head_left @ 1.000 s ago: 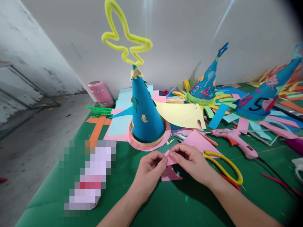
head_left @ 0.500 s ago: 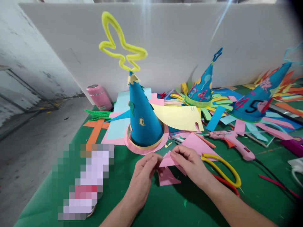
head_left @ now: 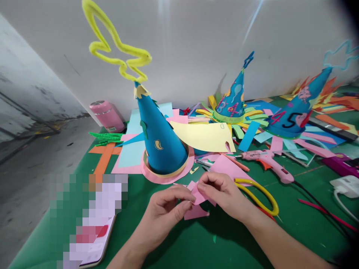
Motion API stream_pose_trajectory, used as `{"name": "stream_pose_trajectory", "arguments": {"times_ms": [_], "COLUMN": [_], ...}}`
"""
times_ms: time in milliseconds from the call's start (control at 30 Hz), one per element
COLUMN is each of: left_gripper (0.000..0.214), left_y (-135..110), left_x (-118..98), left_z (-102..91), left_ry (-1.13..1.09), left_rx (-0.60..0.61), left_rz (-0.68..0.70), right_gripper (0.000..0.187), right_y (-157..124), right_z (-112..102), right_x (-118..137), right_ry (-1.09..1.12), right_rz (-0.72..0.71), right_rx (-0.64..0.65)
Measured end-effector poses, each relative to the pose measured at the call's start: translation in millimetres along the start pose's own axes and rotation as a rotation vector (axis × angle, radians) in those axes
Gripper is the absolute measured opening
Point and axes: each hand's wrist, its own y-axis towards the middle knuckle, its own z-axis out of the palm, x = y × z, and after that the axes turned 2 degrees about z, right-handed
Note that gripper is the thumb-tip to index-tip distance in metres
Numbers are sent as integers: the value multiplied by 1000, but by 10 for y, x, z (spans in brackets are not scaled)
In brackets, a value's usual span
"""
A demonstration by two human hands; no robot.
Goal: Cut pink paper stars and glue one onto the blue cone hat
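Observation:
Between my two hands is a small piece of pink paper [head_left: 198, 197], held above the green table. My left hand [head_left: 171, 209] pinches its left side between thumb and forefinger. The fingers of my right hand [head_left: 220, 192] are closed on its upper right side. Below it lies a pink paper scrap [head_left: 196, 213]. Just beyond my hands stands a blue paper cone hat [head_left: 165, 145] with a pink brim and a yellow pipe-cleaner shape [head_left: 120, 48] on its tip. Scissors with a yellow handle [head_left: 273, 207] lie partly under my right forearm.
A pink glue gun [head_left: 276, 168] rests at the right, its cord trailing. Two more blue cone hats, one [head_left: 234, 99] behind and one [head_left: 294, 112] farther right, stand among paper strips. A partly blurred phone [head_left: 103, 239] lies left; a pink bottle [head_left: 108, 116] stands behind.
My left thumb and forefinger have shifted onto the pink paper's left corner, and the piece is turned and tilted. The view has swung slightly, so the hats sit farther left.

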Motion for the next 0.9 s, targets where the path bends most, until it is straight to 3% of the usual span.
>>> {"name": "stream_pose_trajectory", "arguments": {"times_ms": [300,500,733,900], "left_gripper": [6,3,16,16], "left_y": [43,32,24,51], "left_x": [-31,22,12,12], "left_z": [40,74,122,118], "left_ry": [93,-34,-115,-45], "left_rx": [-43,-87,-176,-92], "left_rz": [38,-26,-138,-193], "right_gripper": [23,26,27,25], "right_y": [14,13,17,9], "right_z": [3,24,56,64], "right_x": [-30,-69,-117,-127], "right_ry": [129,152,204,208], "right_rz": [57,99,131,141], "right_rx": [37,26,26,11]}}
